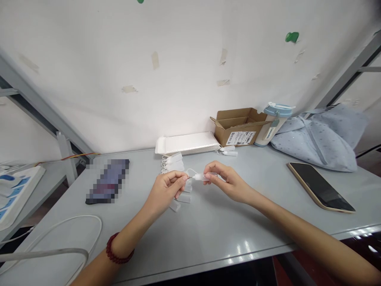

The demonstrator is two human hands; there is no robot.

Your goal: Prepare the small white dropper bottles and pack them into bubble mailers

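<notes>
Pinching one small, white, translucent capsule piece (pixel 200 177) with a thin looped cord, just above the grey table (pixel 208 234) near its middle: left hand (pixel 166 191) nipping the cord end, right hand (pixel 226 181) nipping the capsule, other fingers curling loosely. Lying beneath and behind, a bunch of like pieces (pixel 174 162), too clustered for counting; sitting farther back, two more pieces (pixel 228 151), one cardboard box (pixel 238 126), one cup (pixel 274 124).
</notes>
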